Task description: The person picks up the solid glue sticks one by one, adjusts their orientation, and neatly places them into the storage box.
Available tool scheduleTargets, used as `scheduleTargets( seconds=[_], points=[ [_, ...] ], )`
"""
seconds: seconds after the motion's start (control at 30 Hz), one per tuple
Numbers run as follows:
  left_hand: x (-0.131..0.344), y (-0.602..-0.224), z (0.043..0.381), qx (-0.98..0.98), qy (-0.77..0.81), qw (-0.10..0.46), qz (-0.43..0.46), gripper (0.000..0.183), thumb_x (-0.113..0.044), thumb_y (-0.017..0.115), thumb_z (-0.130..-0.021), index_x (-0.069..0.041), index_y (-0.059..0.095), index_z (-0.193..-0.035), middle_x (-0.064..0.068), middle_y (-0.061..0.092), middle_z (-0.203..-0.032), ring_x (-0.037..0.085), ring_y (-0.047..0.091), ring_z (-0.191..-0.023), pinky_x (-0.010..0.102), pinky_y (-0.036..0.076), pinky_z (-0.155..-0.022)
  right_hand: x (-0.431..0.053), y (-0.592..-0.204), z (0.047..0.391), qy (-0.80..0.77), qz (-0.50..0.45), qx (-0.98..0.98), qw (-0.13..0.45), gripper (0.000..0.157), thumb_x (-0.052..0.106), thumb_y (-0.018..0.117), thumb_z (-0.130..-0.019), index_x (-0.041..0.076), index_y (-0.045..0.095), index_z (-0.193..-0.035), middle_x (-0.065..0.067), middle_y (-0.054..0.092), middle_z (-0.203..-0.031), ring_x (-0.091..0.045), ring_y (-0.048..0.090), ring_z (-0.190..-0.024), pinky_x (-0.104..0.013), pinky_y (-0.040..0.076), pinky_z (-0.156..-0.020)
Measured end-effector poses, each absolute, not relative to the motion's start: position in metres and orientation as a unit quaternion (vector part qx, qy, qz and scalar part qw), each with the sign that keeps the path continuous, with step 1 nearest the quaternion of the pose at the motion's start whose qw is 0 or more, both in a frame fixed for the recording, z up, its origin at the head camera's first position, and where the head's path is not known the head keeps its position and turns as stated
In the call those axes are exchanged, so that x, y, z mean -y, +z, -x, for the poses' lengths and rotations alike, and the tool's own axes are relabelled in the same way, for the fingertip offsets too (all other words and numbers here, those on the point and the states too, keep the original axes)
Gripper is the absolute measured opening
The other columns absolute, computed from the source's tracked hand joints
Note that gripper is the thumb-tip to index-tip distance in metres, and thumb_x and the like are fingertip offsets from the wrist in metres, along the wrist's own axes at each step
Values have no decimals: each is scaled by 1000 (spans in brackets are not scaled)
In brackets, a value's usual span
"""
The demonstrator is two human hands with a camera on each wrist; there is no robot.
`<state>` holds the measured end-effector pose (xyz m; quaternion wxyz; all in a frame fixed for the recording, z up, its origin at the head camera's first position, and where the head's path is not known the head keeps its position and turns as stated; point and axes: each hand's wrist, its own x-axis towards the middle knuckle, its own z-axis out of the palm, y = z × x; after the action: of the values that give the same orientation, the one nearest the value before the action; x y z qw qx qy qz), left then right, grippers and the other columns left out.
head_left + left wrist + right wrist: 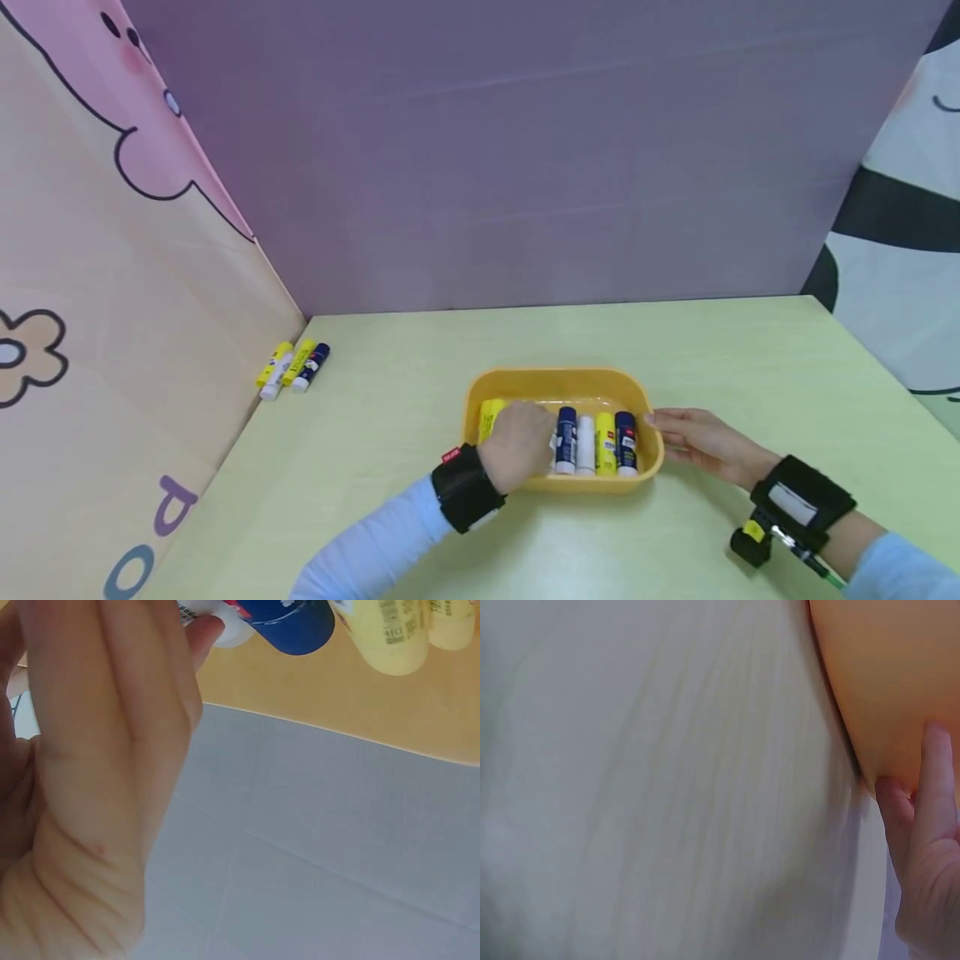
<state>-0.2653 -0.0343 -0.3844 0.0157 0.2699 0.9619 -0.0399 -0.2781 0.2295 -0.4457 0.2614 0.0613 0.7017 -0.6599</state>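
Observation:
A yellow plastic basket (555, 381) on the table holds a row of glue sticks. From the right lie a navy glue stick (626, 442), a yellow one (605, 443), a white one (586, 446) and another navy one (566, 440). My left hand (519, 443) reaches over the near rim into the basket, its back covering part of the row. In the left wrist view a fingertip lies right by a white glue stick (235, 630); whether the hand grips one I cannot tell. With extended fingers (934, 780), my right hand (708, 442) touches the basket's right side.
Another yellow glue stick (491, 417) lies at the basket's left end. At the table's far left edge lies a small group of yellow, white and navy glue sticks (311, 367), beside a patterned side panel (150, 333). A purple panel (480, 167) stands behind the table.

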Motion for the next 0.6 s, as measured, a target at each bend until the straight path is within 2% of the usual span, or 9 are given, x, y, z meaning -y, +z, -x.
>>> scheduleTargets(
  seconds=[0.23,0.37,0.6],
  points=[
    [36,-383,266,-969,-22,29,-246,23,-32,64,-84,-10,61,-75,0,49,-61,14,46,-57,20,37,-50,-230,-445,277,-658,-57,-704,261,81,37,56,-89,-11,16,-140,-28,32,-140,-21,59,-108,-34,48,-90],
    [38,-380,265,-969,-26,24,-244,27,-37,64,-84,-11,61,-75,0,45,-56,15,46,-53,21,34,-47,-229,-445,276,-659,-53,-702,263,78,36,54,-90,-11,15,-139,-27,34,-139,-19,60,-107,-35,48,-90],
    [41,-375,262,-970,-44,24,-238,34,-44,63,-82,-11,62,-88,0,43,-57,16,46,-53,22,33,-48,-229,-444,277,-663,-64,-698,262,79,36,56,-89,-10,16,-140,-26,35,-139,-18,61,-105,-35,48,-90]
  ],
)
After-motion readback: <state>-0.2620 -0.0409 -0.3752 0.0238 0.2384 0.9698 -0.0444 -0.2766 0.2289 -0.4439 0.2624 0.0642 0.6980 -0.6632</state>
